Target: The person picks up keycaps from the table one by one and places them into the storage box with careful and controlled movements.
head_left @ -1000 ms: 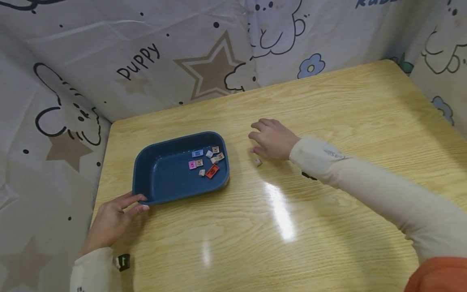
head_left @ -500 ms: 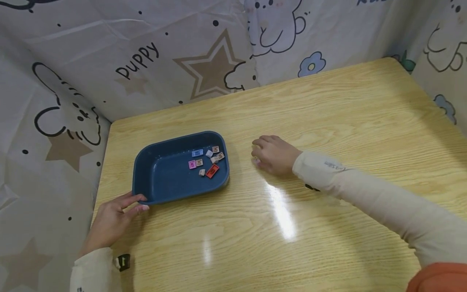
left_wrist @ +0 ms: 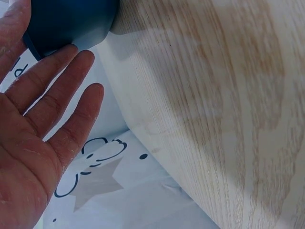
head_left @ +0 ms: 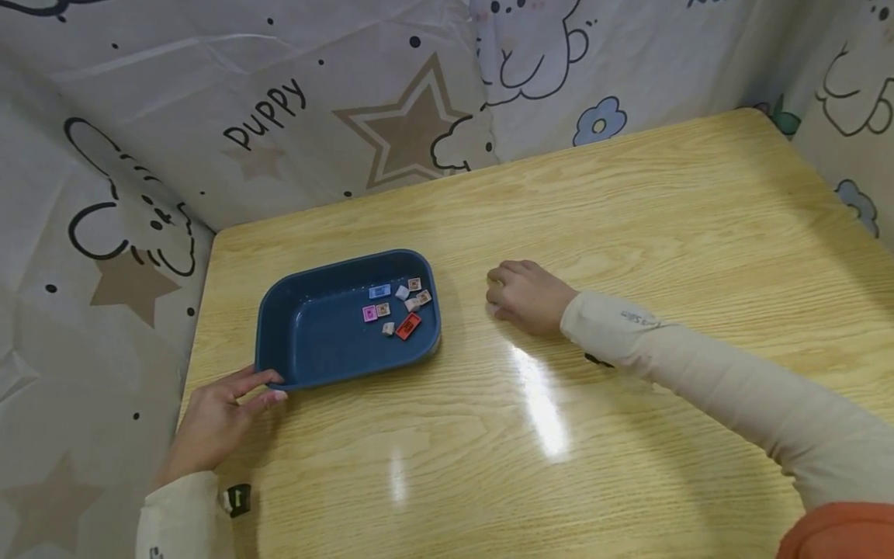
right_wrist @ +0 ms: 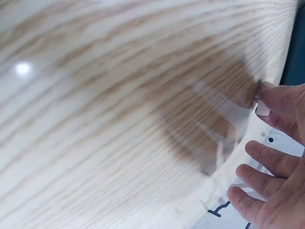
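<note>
A dark blue plastic tray (head_left: 314, 334) stands on the table toward the left. At its near left corner my left hand (head_left: 213, 423) pinches the rim between thumb and index finger, and the other fingers (left_wrist: 78, 114) reach out straight in the left wrist view. Several small tiles lie at the tray's right end: a red one (head_left: 408, 326), a blue one (head_left: 379, 291), a pink one (head_left: 369, 314) and some whitish ones. To the right of the tray, my right hand (head_left: 529, 297) pinches a small white cube (right_wrist: 263, 109) at table level. The head view mostly hides this cube.
The wood-grain table (head_left: 628, 435) extends well to the right and toward me. A cartoon-printed cloth (head_left: 293, 46) hangs behind the table and along its left and right sides. Something orange (head_left: 838, 532) shows at the bottom right corner.
My right hand has come down and slightly nearer over the loose white cube and now pinches it. The left hand and tray have stayed in place.
</note>
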Demonstrator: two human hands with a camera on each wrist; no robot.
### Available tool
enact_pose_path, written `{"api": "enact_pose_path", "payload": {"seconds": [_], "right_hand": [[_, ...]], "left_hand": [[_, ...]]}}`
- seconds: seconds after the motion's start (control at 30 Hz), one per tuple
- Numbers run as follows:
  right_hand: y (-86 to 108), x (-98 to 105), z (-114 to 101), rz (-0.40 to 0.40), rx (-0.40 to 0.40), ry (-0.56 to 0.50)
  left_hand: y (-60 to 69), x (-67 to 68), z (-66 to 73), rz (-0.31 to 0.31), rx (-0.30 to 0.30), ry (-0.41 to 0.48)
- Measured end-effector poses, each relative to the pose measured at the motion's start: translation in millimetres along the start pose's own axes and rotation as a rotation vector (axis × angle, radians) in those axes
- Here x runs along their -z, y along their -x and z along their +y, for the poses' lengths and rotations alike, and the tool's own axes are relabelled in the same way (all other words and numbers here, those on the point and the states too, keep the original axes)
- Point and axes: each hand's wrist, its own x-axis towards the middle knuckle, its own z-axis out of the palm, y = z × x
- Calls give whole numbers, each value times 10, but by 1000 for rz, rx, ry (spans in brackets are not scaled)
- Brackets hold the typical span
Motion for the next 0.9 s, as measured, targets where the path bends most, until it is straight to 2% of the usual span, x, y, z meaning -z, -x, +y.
{"api": "enact_pose_path", "payload": {"seconds": [0.23,0.37,0.63,0.73,0.9], "right_hand": [[-34,16,-12,-15,-8,6],[-90,102,-33,15,-8,-13],[-368,458,-196,134,46,-27],[-488,562,-293,141,67,-22],[-673,656,-449,97,84,-9]], "left_hand": [[-2,-6,2,-13,26,-20],[0,-7,13,-7,24,-32],[1,23,26,-26,31,-26],[3,27,26,-19,24,-23],[5,21,32,-7,10,-21]]}}
